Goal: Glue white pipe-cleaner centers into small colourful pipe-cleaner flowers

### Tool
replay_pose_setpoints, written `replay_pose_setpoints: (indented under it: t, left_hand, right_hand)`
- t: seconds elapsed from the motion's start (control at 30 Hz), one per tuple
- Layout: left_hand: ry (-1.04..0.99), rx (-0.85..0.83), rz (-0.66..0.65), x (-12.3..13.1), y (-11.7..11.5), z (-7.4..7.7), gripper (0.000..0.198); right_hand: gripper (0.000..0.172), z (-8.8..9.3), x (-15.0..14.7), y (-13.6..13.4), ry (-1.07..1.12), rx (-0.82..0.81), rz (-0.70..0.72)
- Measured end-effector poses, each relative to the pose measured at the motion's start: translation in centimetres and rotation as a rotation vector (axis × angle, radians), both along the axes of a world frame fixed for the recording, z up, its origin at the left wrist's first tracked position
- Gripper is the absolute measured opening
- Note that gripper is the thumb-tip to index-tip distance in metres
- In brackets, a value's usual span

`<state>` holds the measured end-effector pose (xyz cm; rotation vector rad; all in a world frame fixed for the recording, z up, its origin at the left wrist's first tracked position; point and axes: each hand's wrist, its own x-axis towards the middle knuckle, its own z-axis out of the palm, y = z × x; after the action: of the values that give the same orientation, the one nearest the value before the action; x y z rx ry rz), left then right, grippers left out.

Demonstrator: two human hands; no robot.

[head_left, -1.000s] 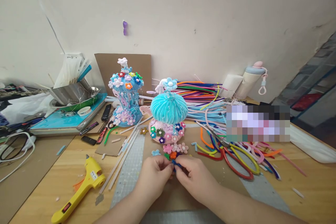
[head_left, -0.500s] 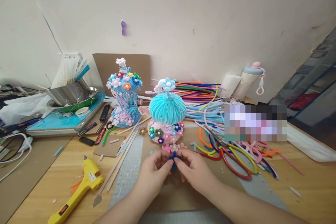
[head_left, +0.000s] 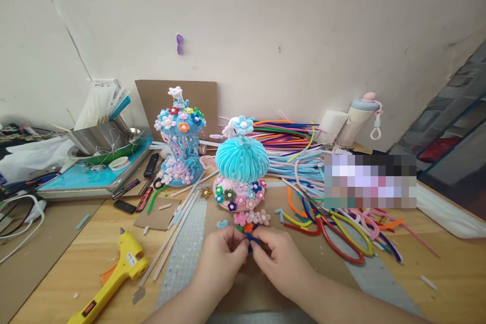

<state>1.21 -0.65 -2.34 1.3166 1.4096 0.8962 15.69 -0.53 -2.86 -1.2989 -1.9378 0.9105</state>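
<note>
Between the fingertips of my left hand point(head_left: 226, 250) and my right hand point(head_left: 275, 255) is a small dark blue pipe-cleaner flower point(head_left: 251, 238); both hands pinch it, and my fingers hide part of it. Just beyond lie loose pipe-cleaner flowers, among them a pink flower point(head_left: 240, 218) and an orange flower point(head_left: 248, 228). Behind them stands a turquoise-domed pipe-cleaner piece point(head_left: 242, 159) on a pink base point(head_left: 224, 203) dotted with small flowers. A taller flower-covered pipe-cleaner piece point(head_left: 180, 124) stands farther back on the left.
A yellow glue gun point(head_left: 114, 276) lies at left, near glue sticks point(head_left: 172, 238). Red-and-yellow-handled scissors point(head_left: 341, 240) rest at right among pipe-cleaner scraps. Bundles of pipe cleaners point(head_left: 292, 164) lie behind. A metal bowl point(head_left: 94, 139) sits back left; a bottle point(head_left: 355, 121) stands back right.
Both hands have moved slightly down toward me with the dark blue flower, which has turned between my fingers. The orange flower beyond them now shows.
</note>
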Motion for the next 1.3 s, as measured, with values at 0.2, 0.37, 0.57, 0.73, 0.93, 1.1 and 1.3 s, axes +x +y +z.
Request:
replay_pose_setpoints:
  t: [0.2,0.37,0.57,0.73,0.93,1.1,1.3]
  left_hand:
    - [-0.084,-0.065,0.007,0.37,0.1,0.06,0.013]
    - [-0.08,0.124,-0.058,-0.14,0.25,-0.04,0.008]
    - [-0.142,0.051,-0.022,-0.26,0.26,0.26,0.009]
    - [-0.112,-0.004,-0.003,-0.29,0.32,0.66,0.012]
    - [0.042,0.111,-0.043,-0.55,0.17,-0.01,0.012]
    - [0.182,0.154,-0.06,-0.49,-0.14,0.11,0.013]
    - [0.207,0.051,-0.042,-0.16,-0.36,0.21,0.018]
  right_hand:
    - [0.016,-0.19,-0.12,-0.01,-0.038,0.017,-0.017]
    - [0.013,-0.3,0.03,0.66,0.074,-0.051,0.02]
    - [0.016,0.16,0.12,0.78,0.206,-0.154,0.015]
    - [0.017,0.14,0.09,0.65,0.19,-0.186,0.037]
    - [0.016,-0.08,0.22,0.75,0.14,-0.1,0.034]
    - [0.015,0.03,0.25,0.69,0.075,-0.059,0.062]
    - [0.017,-0.04,0.12,0.38,-0.057,-0.009,0.018]
